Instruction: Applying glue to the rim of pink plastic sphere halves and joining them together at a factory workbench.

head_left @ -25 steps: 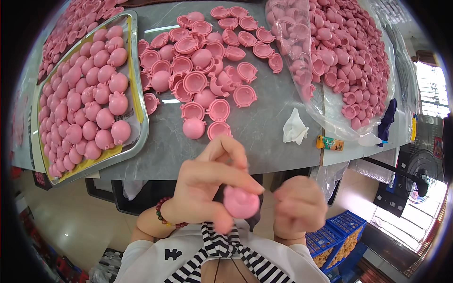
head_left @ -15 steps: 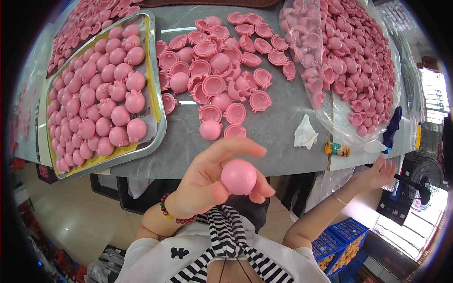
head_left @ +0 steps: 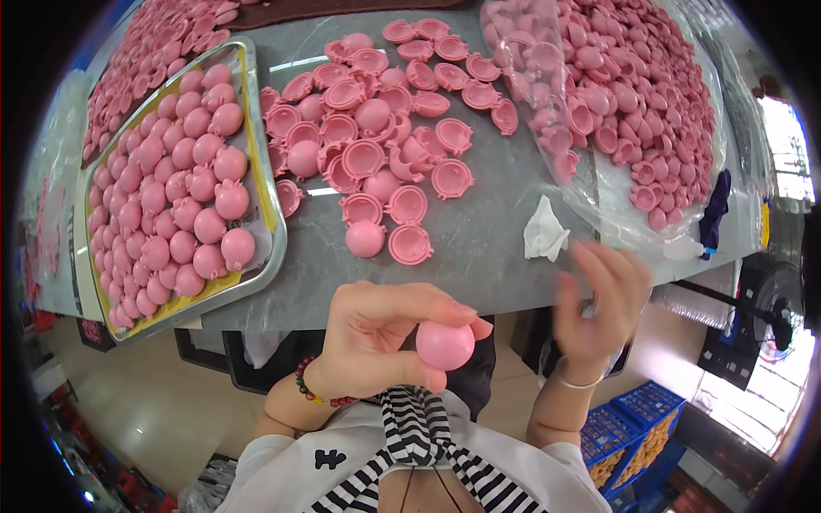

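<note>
A closed pink plastic ball (head_left: 445, 345) is held between the thumb and fingers of my left hand (head_left: 376, 329), in front of the table's near edge. My right hand (head_left: 603, 303), blurred by motion, is at the table edge to the right. Its thumb and fingers are apart, and nothing shows between them. Just beyond it lies a crumpled white tissue (head_left: 545, 231). On the table ahead are many open pink ball shells (head_left: 408, 205), with a closed pink ball (head_left: 365, 238) at their near end.
On the left, a metal tray (head_left: 272, 248) is filled with closed pink balls. A clear plastic bag (head_left: 556, 162) of pink shells spreads over the back right. Beside it are a small white bottle (head_left: 684, 249) and a dark cloth (head_left: 714, 214). Blue crates (head_left: 637, 410) stand below right.
My right hand has swung left and inward from near the white bottle, covering the small orange-and-green item. My left hand has moved slightly right and lower, its fingers closing around the ball.
</note>
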A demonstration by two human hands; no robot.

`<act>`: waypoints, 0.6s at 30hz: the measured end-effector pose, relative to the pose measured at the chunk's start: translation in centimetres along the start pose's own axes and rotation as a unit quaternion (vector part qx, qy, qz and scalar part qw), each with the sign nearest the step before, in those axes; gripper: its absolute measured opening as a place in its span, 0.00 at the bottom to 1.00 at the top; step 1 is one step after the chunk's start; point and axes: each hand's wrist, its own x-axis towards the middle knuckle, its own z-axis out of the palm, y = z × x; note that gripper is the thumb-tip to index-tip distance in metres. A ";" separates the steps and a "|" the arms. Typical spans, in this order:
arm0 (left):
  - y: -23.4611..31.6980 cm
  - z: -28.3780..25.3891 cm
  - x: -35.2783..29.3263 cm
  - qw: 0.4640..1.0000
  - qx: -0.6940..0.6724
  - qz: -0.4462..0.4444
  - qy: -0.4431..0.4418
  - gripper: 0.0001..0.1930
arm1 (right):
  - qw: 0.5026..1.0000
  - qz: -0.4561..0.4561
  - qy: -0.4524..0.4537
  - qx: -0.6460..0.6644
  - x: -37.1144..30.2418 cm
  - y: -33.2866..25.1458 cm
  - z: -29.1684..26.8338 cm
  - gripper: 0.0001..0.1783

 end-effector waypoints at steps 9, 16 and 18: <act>0.2 0.6 -0.2 1.000 -0.014 0.019 0.014 0.25 | 0.907 0.034 0.066 0.414 0.7 -2.1 0.1 0.06; -0.6 0.5 -0.4 0.998 -0.058 0.016 -0.014 0.24 | 0.866 0.012 0.057 0.496 -0.4 -6.0 0.7 0.15; -0.7 0.5 -0.6 0.996 -0.082 0.020 -0.024 0.24 | 0.924 -0.073 0.044 0.373 -0.5 -5.7 0.8 0.17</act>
